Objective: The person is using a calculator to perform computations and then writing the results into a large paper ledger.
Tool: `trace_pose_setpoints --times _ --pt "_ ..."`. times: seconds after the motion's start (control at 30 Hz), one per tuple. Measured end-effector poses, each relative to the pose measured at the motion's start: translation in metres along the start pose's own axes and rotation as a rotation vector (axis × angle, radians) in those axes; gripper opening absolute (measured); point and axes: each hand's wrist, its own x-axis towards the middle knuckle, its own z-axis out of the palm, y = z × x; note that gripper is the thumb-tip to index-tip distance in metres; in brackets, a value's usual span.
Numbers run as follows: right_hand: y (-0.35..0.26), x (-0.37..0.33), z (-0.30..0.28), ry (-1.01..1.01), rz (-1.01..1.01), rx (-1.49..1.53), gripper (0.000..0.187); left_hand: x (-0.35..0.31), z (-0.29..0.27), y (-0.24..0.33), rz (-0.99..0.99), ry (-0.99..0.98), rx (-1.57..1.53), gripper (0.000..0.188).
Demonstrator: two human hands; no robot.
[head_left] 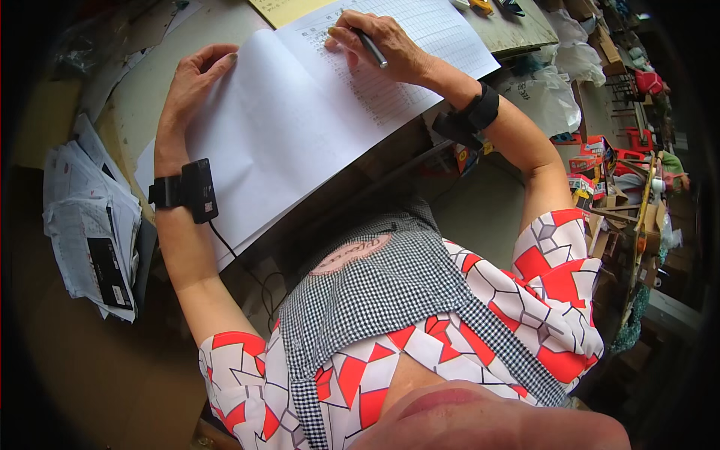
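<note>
Seen from my remote post, a black-and-white checked apron (375, 296) with a pink oval patch (351, 253) lay close to the camera, worn over a red-and-white patterned shirt (551, 289). Just past it, a black box-shaped device (199, 191) sat strapped to the left forearm, trailing a dark cable (226, 246), while a black band (484, 106) circled the right wrist.

Beyond the apron, a blank white page (262, 142) spread across the desk (217, 22); I saw a loose pile of papers (82, 214) off to its left. The left hand (196, 79) rested at the page's left edge, its fingers curled close together, though I could not tell whether they pinched the paper. The right hand (394, 49) leaned on a ruled sheet (439, 41) just beside that page, its fingers clamped on a dark pen (373, 51). The pen's rear end slanted back toward the wearer; its tip was hidden from me.

At the far side, a yellow sheet (289, 9) lay next to the ruled one, and a yellow tool (481, 7) lay near the upper right. Past the desk's right end, my view took in white plastic bags (555, 97), then red boxes (592, 150) amid clutter
</note>
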Motion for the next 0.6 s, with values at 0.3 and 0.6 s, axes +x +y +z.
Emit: trace_pose_setpoints --times 0.3,0.6 --pt "0.007 0.001 0.000 0.051 0.201 0.010 0.024 -0.002 0.008 0.001 0.003 -0.004 -0.019 0.025" --pt "-0.018 0.003 -0.024 0.068 0.477 0.729 0.072 -0.003 0.008 -0.004 0.006 0.003 -0.006 0.025"
